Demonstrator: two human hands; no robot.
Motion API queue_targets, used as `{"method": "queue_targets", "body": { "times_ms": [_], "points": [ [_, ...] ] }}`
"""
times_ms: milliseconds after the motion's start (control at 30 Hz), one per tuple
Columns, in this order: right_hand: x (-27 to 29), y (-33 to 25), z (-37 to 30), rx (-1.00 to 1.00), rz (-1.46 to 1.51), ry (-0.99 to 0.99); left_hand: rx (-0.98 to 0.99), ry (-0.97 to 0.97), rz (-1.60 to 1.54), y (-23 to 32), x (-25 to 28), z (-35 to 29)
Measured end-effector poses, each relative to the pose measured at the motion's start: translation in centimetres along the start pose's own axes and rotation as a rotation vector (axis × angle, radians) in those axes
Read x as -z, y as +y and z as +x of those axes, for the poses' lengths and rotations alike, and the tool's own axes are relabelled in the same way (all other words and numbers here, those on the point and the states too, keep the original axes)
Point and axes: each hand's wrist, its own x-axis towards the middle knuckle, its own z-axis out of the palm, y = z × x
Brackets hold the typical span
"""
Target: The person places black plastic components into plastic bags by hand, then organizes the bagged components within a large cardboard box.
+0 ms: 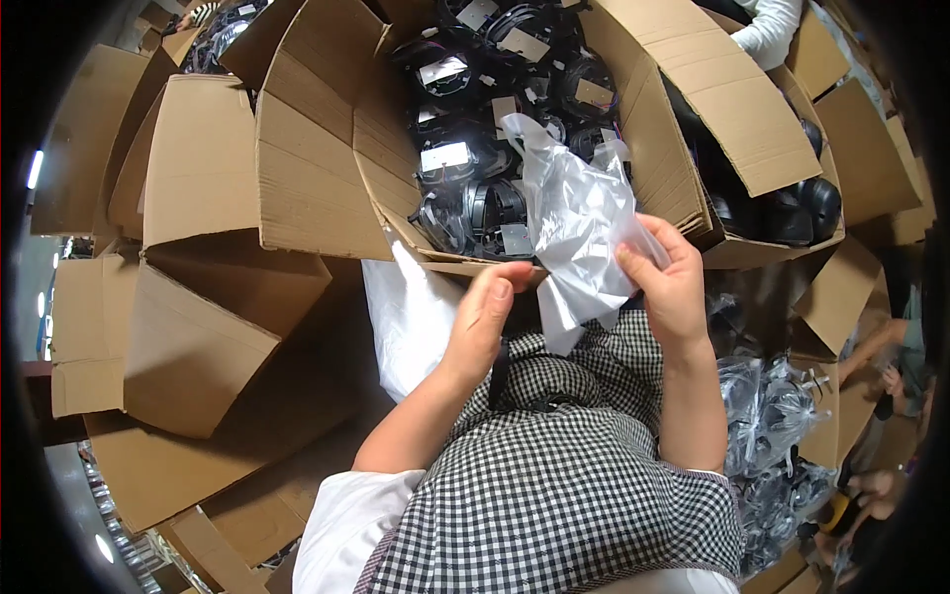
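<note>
Near the centre, the right hand (pixel 675 282) pinches a plastic bag (pixel 579 213); the left hand (pixel 483 315), thumb and fingers slightly apart, is free, so this one-sided hold could slip.

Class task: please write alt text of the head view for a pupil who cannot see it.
A person's right hand pinches a crumpled, translucent white plastic bag, the left hand open beside it. Beyond, an open brown cardboard box holds many bundled black parts.

I count wearer's two hands (pixel 482 319) (pixel 676 279), one held bag (pixel 582 220), one checked apron (pixel 564 495), many black coils (pixel 498 205) (overlap hides total).
</note>
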Motion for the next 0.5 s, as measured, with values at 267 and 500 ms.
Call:
{"method": "queue_targets", "body": {
  "times_ms": [267, 500],
  "points": [
    [2.4, -1.9, -3.7, 0.635, -1.133, -0.06, 0.215, 0.041, -0.288, -1.1, -0.3, 4.2],
    [-2.7, -2.3, -5.0, 0.615, -1.17, -0.095, 0.476, -0.144, -0.724, -1.6, -3.9, 0.5]
  ]
}}
